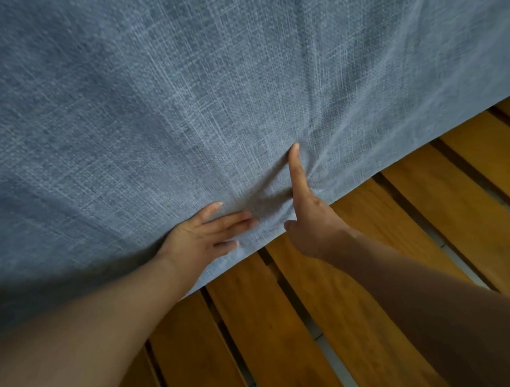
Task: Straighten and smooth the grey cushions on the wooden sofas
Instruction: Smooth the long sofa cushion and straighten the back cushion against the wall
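Large grey woven-fabric cushion fills the upper and left part of the head view; its lower edge runs diagonally from lower left to upper right across the slatted wooden sofa base, which it partly covers. Fabric shows a coarse cross-hatch weave; upper area blurred. No brand, label or writing readable on cushion or wood. Left hand lies flat on the cushion right at its lower edge, fingers straight and close together, pointing right, pressing the cloth; grip apart, nothing enclosed. Right hand sits just beside it to the right, at the same edge: index finger straight, pointing up the fabric and pressing into it, thumb tip sticking out to the left at the cloth edge. Remaining fingers of the right hand are hidden behind the hand, so whether this grip pinches the cloth cannot be told. Between the two hands the fabric bunches into a shadowed fold, with creases fanning upward from the index fingertip. Both bare forearms enter from the bottom corners. Slats are orange-brown wood, parallel, with dark gaps; a pale floor shows through some gaps at right.
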Demonstrator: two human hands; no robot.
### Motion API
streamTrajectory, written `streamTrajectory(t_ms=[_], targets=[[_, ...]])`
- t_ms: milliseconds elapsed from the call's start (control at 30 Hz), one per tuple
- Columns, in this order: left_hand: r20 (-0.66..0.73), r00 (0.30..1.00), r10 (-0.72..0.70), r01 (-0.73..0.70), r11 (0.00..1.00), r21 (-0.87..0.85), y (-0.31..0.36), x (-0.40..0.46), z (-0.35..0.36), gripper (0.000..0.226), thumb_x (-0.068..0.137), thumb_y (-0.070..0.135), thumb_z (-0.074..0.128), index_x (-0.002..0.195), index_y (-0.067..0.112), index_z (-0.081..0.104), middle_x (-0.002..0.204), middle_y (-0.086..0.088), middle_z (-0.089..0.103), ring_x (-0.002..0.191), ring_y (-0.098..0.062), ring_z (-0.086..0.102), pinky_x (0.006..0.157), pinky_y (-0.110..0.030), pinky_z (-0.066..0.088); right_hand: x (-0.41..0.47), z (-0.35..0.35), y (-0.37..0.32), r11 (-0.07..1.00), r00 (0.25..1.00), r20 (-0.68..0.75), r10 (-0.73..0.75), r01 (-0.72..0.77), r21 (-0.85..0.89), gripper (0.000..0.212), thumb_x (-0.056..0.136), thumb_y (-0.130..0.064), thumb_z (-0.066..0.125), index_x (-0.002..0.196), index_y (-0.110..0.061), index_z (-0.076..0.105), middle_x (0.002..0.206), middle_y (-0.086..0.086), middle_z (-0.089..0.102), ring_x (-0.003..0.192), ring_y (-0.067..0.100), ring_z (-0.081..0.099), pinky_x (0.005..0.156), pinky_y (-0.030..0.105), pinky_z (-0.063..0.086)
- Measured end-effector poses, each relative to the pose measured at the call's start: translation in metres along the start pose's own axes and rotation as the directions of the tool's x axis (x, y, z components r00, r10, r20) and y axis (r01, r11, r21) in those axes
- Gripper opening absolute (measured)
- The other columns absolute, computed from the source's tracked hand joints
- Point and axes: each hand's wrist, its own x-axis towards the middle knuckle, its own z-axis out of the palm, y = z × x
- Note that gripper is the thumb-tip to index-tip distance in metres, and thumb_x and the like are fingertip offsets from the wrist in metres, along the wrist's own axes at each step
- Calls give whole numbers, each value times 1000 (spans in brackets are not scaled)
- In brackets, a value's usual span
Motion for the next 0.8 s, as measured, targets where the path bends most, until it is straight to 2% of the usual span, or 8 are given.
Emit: streamTrajectory(t_ms=[167,267,367,433,500,567,700,800], targets=[[16,998,-55,55,998,10,-19,17,15,89,94,37,51,149,31,-18,136,-13,-53,110,-34,-54,105,-54,-21,32,4,-8,999,999,-43,-31,31,9,116,89,9,49,126,-57,-39,158,17,6,118,32,52,83,35,53],[14,998,-64,64,998,19,-20,21,16,85,95,38,49,150,31,-15,141,-11,-49,126,-31,-47,108,-54,-16,40,6,-7,1000,998,-65,-16,17,21,117,90,9,49,118,-60,-41,153,24,20,88,19,46,57,19,42],[28,999,-47,47,999,8,-16,17,10,84,94,43,49,151,30,-11,144,-11,-47,133,-31,-41,108,-55,-17,34,5,-7,1000,999,-48,20,-20,-1,115,91,8,47,122,-59,-40,155,21,18,89,20,48,52,17,38],[17,999,-40,40,999,-14,-15,12,7,85,93,45,49,152,29,-10,146,-10,-45,134,-31,-40,108,-55,-18,28,1,-9,999,999,-31,31,-32,-29,112,92,7,47,122,-58,-40,133,10,41,80,14,51,45,16,41],[3,1000,-29,30,999,-34,-19,7,4,84,93,44,49,152,27,-9,148,-9,-42,135,-30,-38,108,-53,-19,23,-4,-12,996,999,-22,44,-46,-76,111,91,8,45,123,-54,-40,97,-1,36,62,3,42,40,9,39],[-6,1000,-18,18,998,-61,-22,0,2,83,94,42,49,153,26,-7,150,-7,-39,137,-28,-36,109,-50,-19,19,-9,-16,991,997,-6,73,-74,-114,110,91,8,45,124,-51,-40,95,3,35,55,2,43,39,10,37],[-8,999,-41,40,993,-111,-23,-11,-2,79,96,39,47,153,23,-6,152,-5,-35,139,-27,-34,109,-50,-19,12,-13,-20,994,998,5,61,-60,-90,112,90,6,50,128,-52,-38,146,21,36,69,7,51,42,13,39],[-6,997,-75,73,984,-160,-23,-21,-5,77,97,36,46,153,22,-5,153,-5,-34,139,-27,-33,109,-51,-19,0,-14,-26,995,999,7,31,-31,-96,109,88,6,53,143,-44,-27,159,12,13,120,28,52,67,19,44]])
